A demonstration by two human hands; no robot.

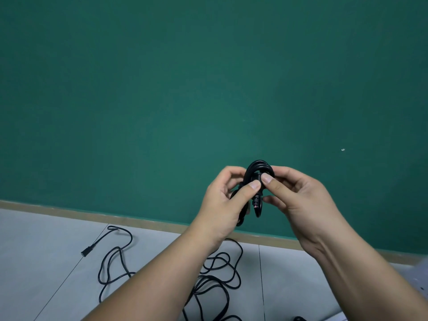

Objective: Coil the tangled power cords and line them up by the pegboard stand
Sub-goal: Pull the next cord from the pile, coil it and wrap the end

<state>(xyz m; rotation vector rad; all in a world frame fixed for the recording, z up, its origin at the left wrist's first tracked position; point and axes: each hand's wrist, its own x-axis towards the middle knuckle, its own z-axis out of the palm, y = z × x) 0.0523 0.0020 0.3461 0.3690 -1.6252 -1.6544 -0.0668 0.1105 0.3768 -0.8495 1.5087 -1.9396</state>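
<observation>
Two bare forearms are reaching up from the bottom edge. The left hand [228, 198] and right hand [298, 200] are meeting, thumbs and curled fingers pinching a small coiled bundle of black power cord [258, 167] before the green wall [208, 89]. Below, loose black rubber cords [217, 269] are lying tangled on the grey tiled floor [46, 251].

Black coiled cord [258, 169], black loose cords [215, 272] on pale grey floor [46, 251], green wall [208, 77].
</observation>
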